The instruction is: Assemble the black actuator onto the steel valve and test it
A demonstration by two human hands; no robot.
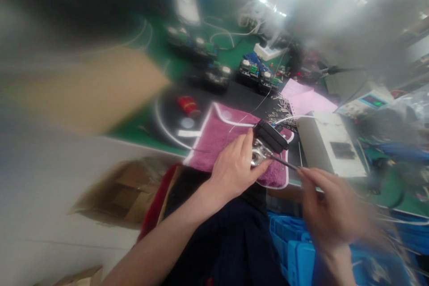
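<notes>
My left hand (236, 163) is closed around a silver metal fitting (257, 154) with a round opening, its fingers along one side and the thumb on the near side. A black rectangular housing (271, 136) sits against the fitting's far side; whether the two are joined I cannot tell. Between the fingertips of my right hand (330, 201), which is smeared by motion, is a thin dark metal rod (284, 162). The rod's far end meets the fitting. Beneath lies a purple cloth (208, 154) with white edging.
Loose screws and nuts (279, 109) lie beyond the cloth, near pink paper (306, 98). A grey-white box (330, 143) stands at the right. Circuit-board units (250, 69) and a red spool (188, 106) are farther back. Blue crates (295, 250) are below the table edge.
</notes>
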